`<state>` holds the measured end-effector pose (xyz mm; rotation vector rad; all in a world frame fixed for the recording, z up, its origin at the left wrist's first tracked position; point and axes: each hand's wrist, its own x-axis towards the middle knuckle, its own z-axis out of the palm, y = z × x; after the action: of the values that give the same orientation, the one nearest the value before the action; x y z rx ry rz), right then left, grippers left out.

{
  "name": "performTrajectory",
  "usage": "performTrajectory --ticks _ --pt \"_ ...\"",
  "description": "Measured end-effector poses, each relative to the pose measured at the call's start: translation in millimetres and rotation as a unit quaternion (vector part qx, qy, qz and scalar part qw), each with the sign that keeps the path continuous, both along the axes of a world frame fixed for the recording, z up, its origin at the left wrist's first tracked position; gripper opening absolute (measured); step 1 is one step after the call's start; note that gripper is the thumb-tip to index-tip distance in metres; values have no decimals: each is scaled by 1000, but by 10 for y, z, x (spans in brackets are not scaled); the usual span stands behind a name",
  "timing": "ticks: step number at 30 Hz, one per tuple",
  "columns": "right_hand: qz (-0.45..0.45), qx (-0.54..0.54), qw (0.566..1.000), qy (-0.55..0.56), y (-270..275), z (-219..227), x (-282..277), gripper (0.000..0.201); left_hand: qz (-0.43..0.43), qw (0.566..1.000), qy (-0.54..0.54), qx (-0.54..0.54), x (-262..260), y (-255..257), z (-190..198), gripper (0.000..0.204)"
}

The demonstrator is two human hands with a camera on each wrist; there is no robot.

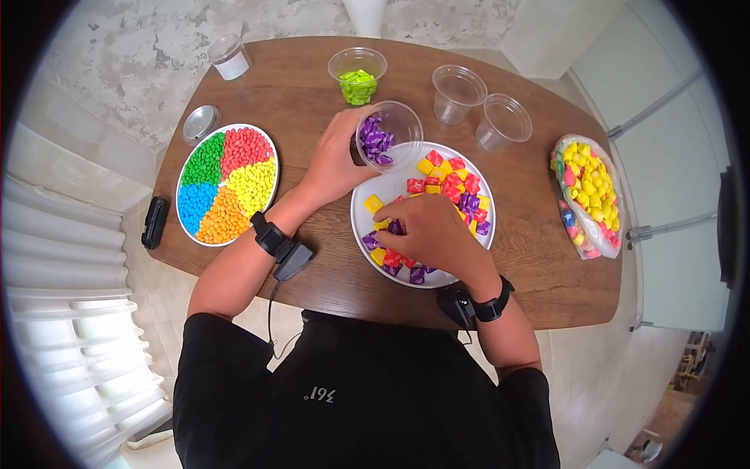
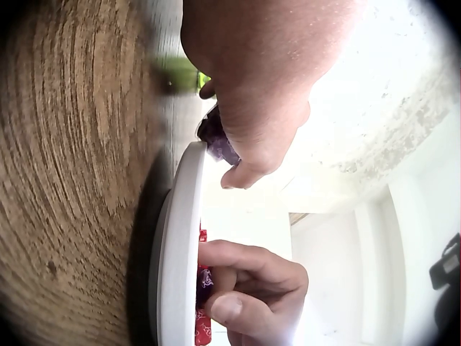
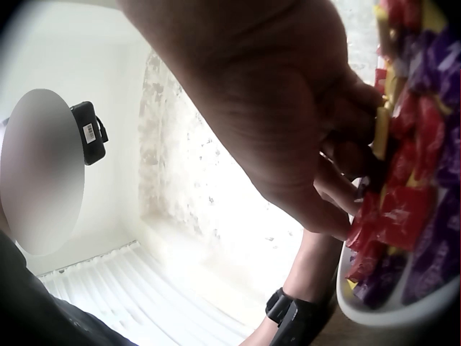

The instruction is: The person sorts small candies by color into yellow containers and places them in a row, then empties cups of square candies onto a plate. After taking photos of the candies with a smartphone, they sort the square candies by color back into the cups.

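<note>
My left hand grips a clear plastic cup, tilted over the far left edge of a white plate. Purple wrapped candies lie inside the cup. On the plate are mixed red, yellow and purple wrapped candies. My right hand reaches down among them at the plate's near side, fingers bent. In the left wrist view, its thumb and forefinger pinch a purple wrapped candy, with red wrappers beside it. Seen from the right wrist, the fingertips are partly hidden behind red candies.
A cup of green candies and two clear cups stand at the back. To the left lies a plate of colour-sorted small candies, near a lidded jar and a round tin. A candy bag sits right.
</note>
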<state>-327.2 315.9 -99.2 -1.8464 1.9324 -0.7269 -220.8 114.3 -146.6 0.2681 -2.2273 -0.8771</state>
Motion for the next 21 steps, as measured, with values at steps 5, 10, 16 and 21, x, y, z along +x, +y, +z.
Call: performTrajectory --ticks 5,10,16,21 --pt "-2 17 1000 -3 49 51 -72 25 1 1000 5 -3 5 -1 -16 82" --pt "-4 -1 999 -38 58 29 -123 15 -1 1000 0 7 6 8 6 83" --pt "-50 1 997 -61 40 131 -111 14 6 1000 -3 7 1 6 -6 84" --pt "-69 -118 986 -95 15 51 -144 13 3 1000 1 6 0 4 -9 83"
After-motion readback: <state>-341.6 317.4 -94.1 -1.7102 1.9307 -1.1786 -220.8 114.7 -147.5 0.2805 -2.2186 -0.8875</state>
